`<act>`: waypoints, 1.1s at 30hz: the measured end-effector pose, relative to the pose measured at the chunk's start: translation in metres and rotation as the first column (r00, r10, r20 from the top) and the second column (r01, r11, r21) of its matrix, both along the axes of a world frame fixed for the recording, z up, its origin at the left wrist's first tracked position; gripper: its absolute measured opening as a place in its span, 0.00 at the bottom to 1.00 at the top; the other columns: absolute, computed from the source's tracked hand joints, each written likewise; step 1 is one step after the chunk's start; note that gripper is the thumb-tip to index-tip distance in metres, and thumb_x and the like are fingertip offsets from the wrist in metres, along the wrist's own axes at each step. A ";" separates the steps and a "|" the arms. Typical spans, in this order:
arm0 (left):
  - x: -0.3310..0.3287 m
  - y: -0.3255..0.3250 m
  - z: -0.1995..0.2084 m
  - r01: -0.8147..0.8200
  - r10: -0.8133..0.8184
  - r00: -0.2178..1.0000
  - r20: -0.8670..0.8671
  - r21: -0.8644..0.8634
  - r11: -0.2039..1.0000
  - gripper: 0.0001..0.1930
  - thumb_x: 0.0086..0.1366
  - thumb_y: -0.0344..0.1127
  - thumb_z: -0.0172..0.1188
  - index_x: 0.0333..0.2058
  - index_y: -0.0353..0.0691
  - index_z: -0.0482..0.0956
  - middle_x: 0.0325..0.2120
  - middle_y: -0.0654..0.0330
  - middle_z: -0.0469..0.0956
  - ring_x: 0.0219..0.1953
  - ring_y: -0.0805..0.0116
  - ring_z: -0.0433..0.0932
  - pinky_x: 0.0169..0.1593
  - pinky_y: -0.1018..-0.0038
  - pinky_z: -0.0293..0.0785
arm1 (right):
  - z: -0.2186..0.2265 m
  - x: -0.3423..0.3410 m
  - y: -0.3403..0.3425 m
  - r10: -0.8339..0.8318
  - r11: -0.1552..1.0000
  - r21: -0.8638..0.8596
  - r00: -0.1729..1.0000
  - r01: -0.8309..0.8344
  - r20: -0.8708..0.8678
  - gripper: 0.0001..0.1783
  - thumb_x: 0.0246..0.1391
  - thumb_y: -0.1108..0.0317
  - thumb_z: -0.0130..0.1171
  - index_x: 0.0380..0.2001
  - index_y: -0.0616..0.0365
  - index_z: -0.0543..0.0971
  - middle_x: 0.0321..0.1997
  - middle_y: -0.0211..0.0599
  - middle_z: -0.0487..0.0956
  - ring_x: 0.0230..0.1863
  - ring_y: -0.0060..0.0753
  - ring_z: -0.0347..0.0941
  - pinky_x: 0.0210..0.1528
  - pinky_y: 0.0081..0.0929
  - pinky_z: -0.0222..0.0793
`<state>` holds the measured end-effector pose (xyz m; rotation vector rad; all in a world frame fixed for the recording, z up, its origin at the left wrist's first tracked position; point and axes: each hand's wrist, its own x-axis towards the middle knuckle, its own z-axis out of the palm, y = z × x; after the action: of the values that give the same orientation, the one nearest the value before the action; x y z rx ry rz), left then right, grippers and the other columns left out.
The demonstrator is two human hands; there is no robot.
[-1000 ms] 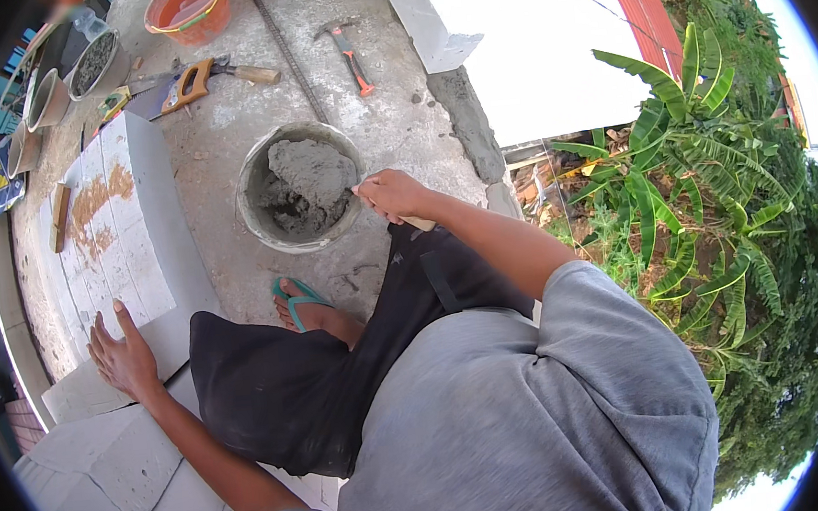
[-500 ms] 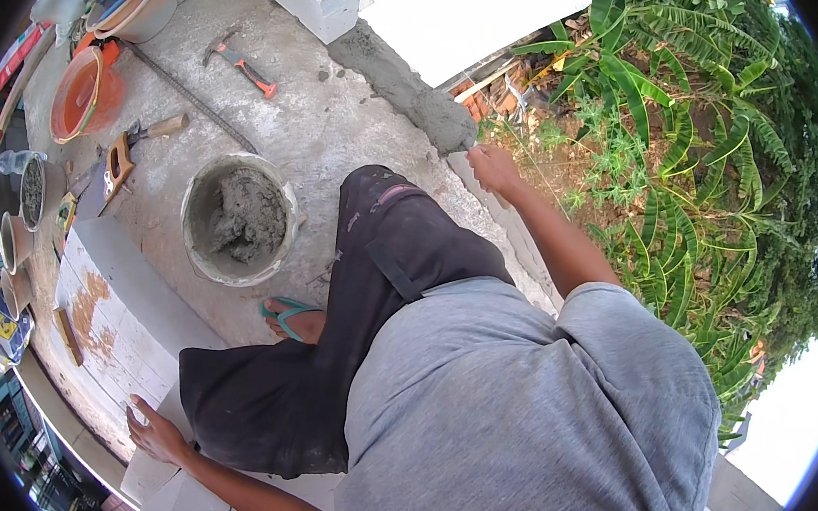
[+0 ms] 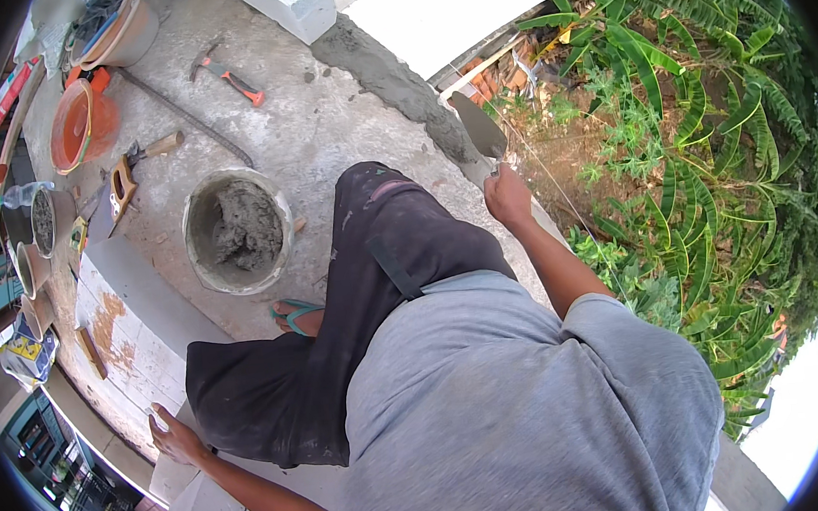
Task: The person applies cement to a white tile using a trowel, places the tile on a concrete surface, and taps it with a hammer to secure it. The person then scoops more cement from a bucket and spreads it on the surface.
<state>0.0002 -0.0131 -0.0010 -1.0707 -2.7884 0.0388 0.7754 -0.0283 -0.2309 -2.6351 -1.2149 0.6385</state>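
Note:
My right hand (image 3: pixel 508 197) is closed around a trowel, its handle hidden in the fist. The grey trowel blade (image 3: pixel 479 127) tilts up at the edge of a strip of wet mortar (image 3: pixel 385 77). On the other side, my left hand (image 3: pixel 180 441) has its fingers apart and holds nothing, close beside the white blocks (image 3: pixel 126 316). A round bucket (image 3: pixel 195 263) stands on the floor in front of me, with a heap of grey mortar (image 3: pixel 245 228) inside.
A hammer (image 3: pixel 230 79), a steel bar (image 3: pixel 187 114) and a handsaw (image 3: pixel 121 187) lie on the concrete. Orange tub (image 3: pixel 72 123) and several other containers stand at far left. A thin string (image 3: pixel 557 186) runs along the right, above a drop to banana plants (image 3: pixel 676 225).
The trowel blade has swung up into plain view above my right hand, which has dropped slightly toward me. My left hand has shifted a little right, still spread.

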 end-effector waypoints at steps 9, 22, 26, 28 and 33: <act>-0.003 -0.003 -0.004 0.034 -0.034 0.999 0.018 -0.004 0.999 0.46 0.69 0.81 0.44 0.68 0.48 0.77 0.67 0.52 0.75 0.71 0.52 0.68 0.73 0.52 0.62 | -0.046 0.043 0.020 0.208 0.965 -0.126 0.963 -0.231 -0.172 0.34 0.75 0.44 0.43 0.43 0.71 0.81 0.37 0.69 0.84 0.43 0.72 0.82 0.53 0.57 0.75; -0.003 -0.010 0.002 0.037 -0.037 0.999 0.001 0.050 0.998 0.48 0.69 0.82 0.42 0.69 0.48 0.76 0.68 0.52 0.74 0.72 0.51 0.67 0.72 0.51 0.61 | -0.029 0.047 -0.080 -0.089 0.954 -0.296 0.907 -0.041 -0.411 0.33 0.76 0.41 0.43 0.41 0.65 0.79 0.29 0.55 0.83 0.24 0.50 0.83 0.37 0.46 0.80; -0.009 -0.016 -0.004 0.017 -0.017 1.000 -0.005 0.053 0.998 0.47 0.69 0.81 0.43 0.68 0.47 0.77 0.67 0.51 0.75 0.71 0.50 0.68 0.73 0.51 0.61 | -0.015 0.050 -0.093 0.021 0.954 -0.288 0.975 -0.087 -0.223 0.32 0.74 0.41 0.46 0.35 0.63 0.80 0.27 0.53 0.83 0.24 0.48 0.83 0.36 0.46 0.80; 0.007 0.003 -0.009 0.025 -0.025 1.000 -0.003 0.059 0.998 0.45 0.70 0.79 0.45 0.68 0.47 0.77 0.67 0.51 0.75 0.71 0.50 0.68 0.74 0.52 0.59 | -0.007 0.067 -0.097 0.117 0.963 -0.240 0.993 -0.120 -0.026 0.32 0.74 0.42 0.47 0.35 0.63 0.79 0.25 0.52 0.81 0.23 0.46 0.82 0.35 0.47 0.78; 0.002 0.002 0.009 -0.037 0.038 0.999 -0.018 0.051 0.998 0.45 0.70 0.79 0.44 0.70 0.50 0.74 0.71 0.53 0.71 0.77 0.50 0.60 0.77 0.47 0.53 | 0.094 -0.043 0.039 0.390 0.919 -0.002 0.909 -0.395 -0.148 0.27 0.74 0.46 0.48 0.42 0.61 0.82 0.41 0.62 0.85 0.48 0.71 0.80 0.52 0.60 0.73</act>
<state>0.0017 -0.0113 0.0076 -1.0012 -2.7768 -0.0171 0.7323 0.0107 -0.1369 -2.3286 -1.7179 0.9008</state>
